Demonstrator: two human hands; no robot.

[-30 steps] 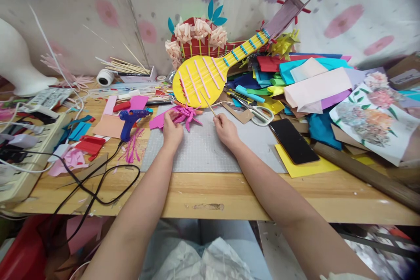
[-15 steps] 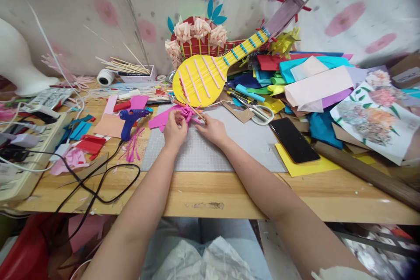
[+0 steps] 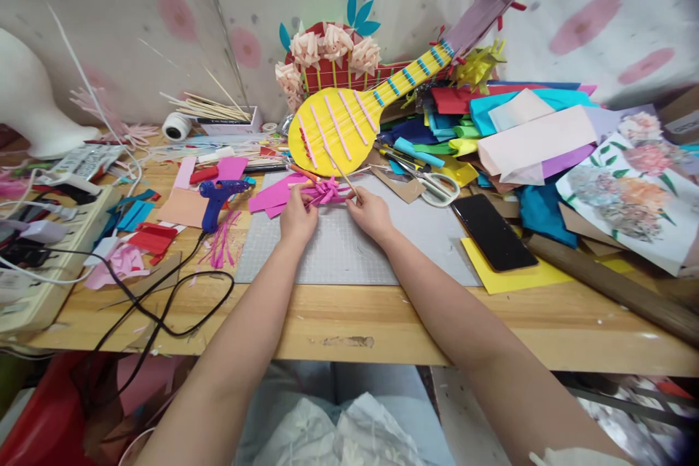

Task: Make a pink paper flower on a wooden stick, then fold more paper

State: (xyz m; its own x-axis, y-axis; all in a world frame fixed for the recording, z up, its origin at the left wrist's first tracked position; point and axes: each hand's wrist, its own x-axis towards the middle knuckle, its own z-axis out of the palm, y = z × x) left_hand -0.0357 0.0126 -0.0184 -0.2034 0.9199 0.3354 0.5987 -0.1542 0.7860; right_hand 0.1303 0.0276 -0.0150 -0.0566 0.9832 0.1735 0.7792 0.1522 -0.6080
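Observation:
Above the grey cutting mat (image 3: 349, 255), my left hand (image 3: 298, 218) pinches a magenta paper flower (image 3: 326, 191) made of curled strips. My right hand (image 3: 371, 212) is closed around a thin wooden stick (image 3: 339, 166), which slants up and left past the flower. Its fingertips are close to the flower's right-hand strips; whether they touch them I cannot tell. Flat magenta paper pieces (image 3: 270, 195) lie just left of my left hand. Behind both hands rests a yellow paper lute (image 3: 333, 131) with pink bars and strings.
A blue glue gun (image 3: 218, 200) stands at left, its black cord (image 3: 164, 324) looping over the table. Scissors (image 3: 437, 188), a phone (image 3: 494, 233) on yellow paper, and stacked coloured paper (image 3: 538, 135) lie to the right. A power strip (image 3: 65, 262) sits at far left.
My right hand has moved slightly right with the stick, and my hands are a little farther apart. The flower now shows more openly between them.

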